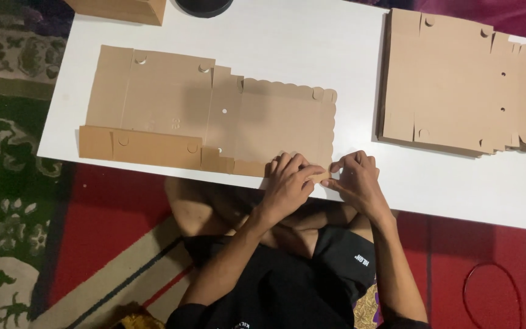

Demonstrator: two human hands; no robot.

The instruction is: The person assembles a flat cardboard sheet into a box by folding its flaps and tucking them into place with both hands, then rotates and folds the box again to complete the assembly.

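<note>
Around the flat cardboard sheet (214, 116) the white table (312, 49) lies bare above it and in the wide strip to its right, up to the stack of cardboard sheets (458, 79), while a brown box (123, 9) and a black round thing (204, 6) block the far edge.

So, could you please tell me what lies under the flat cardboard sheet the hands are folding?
The cardboard sheet lies flat on the white table. Both hands press its near corner flap; whatever lies beneath the sheet is covered.
</note>
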